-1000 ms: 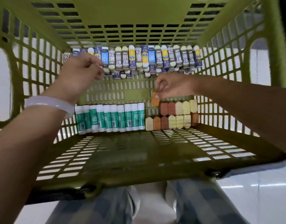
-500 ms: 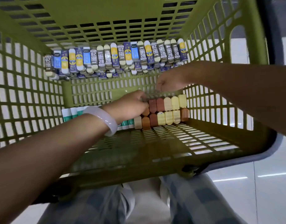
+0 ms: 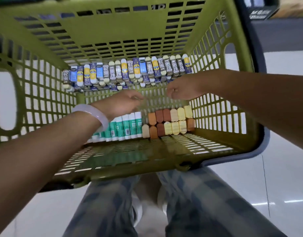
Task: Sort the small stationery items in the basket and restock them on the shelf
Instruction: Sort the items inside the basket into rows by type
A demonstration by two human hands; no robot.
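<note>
A green plastic basket (image 3: 44, 93) holds sorted stationery. A long row of 2B erasers in blue, yellow and grey sleeves (image 3: 128, 72) lies along the far wall. Green and white glue sticks (image 3: 126, 127) stand in a row near the front, partly hidden by my left wrist. Beside them sit two rows of orange, brown and yellow erasers (image 3: 169, 122). My left hand (image 3: 120, 103) hovers above the glue sticks with fingers loosely apart, holding nothing I can see. My right hand (image 3: 183, 89) hangs above the coloured erasers, fingers curled, with nothing visible in it.
The basket's dark handle (image 3: 262, 130) curves round its right side. My legs in checked trousers (image 3: 190, 202) are below the basket, over a glossy white tiled floor (image 3: 275, 177). A dark box (image 3: 260, 11) shows at the top right.
My left hand has lifted off the orange eraser block and drawn back left. My right hand has risen slightly. The view has shifted a little.
</note>
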